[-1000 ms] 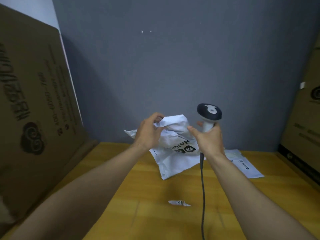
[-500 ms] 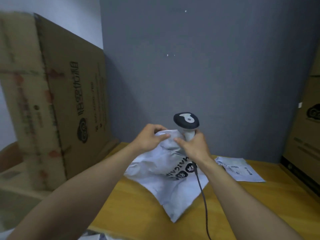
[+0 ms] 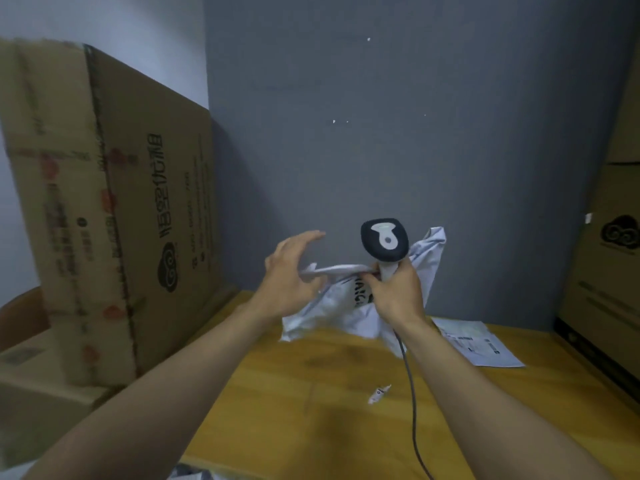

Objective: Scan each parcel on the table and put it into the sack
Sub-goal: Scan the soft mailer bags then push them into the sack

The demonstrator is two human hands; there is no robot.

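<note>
A crumpled white poly parcel [image 3: 341, 306] with black lettering hangs above the back of the wooden table [image 3: 294, 393]. My right hand [image 3: 398, 296] grips the handle of the black-headed scanner [image 3: 384, 240] and also holds a fold of the parcel against it. My left hand [image 3: 291, 268] is at the parcel's left edge with fingers straight and spread, palm touching the fold. A second flat white parcel [image 3: 479, 342] with a printed label lies on the table to the right.
A tall cardboard box [image 3: 121, 209] stands at the left, and more boxes [image 3: 606, 271] at the right. The grey wall is close behind. The scanner cable [image 3: 412, 410] trails toward me. A small paper scrap [image 3: 379, 393] lies mid-table. Something pale [image 3: 190, 474] shows below the table's front edge.
My left hand's fingers have straightened off the parcel. The parcel now hangs from my right hand, with one corner spread up behind the scanner.
</note>
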